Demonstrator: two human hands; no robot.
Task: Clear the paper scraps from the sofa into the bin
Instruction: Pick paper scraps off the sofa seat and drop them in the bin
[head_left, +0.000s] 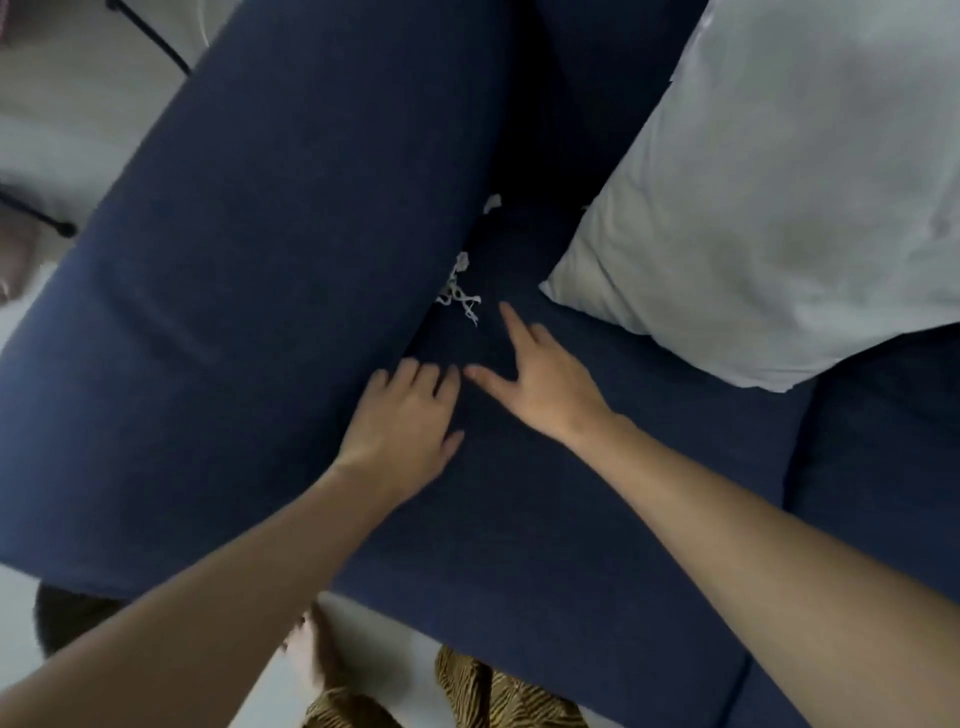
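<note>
White paper scraps (460, 295) lie in the crease where the dark blue sofa's armrest (260, 260) meets the seat cushion (519, 493). Another small scrap (492, 202) sits further back in the same crease. My left hand (402, 431) rests flat at the base of the armrest, just below the scraps, holding nothing. My right hand (540, 382) is spread on the seat, its index finger stretched toward the scraps but a little short of them. No bin is in view.
A pale grey pillow (769, 197) lies on the seat at the right, close to the scraps. A second seat cushion (883, 457) continues to the right. Below the sofa's front edge are light floor (363, 639) and patterned brown fabric (483, 691).
</note>
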